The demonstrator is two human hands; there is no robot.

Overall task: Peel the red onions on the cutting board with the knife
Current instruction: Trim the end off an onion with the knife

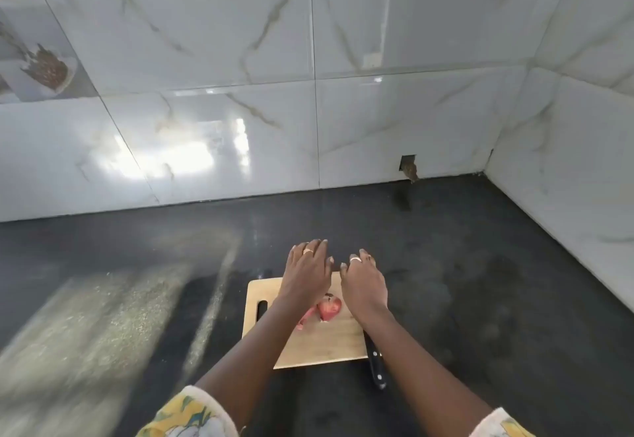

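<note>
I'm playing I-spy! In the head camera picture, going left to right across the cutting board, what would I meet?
cutting board's handle slot → onion peel → red onion → knife

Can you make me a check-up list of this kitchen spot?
Surface: dark counter, streaked with light at the left.
Job's things: red onion and a pink piece beside it on the wooden cutting board; knife at the board's right edge, black handle toward the person.
Clutter: nothing seen.
Hands: left hand and right hand open over the board's far edge, holding nothing.
Cables: nothing seen.
Surroundings: glossy marble wall tiles; small hole low in the wall.
</note>
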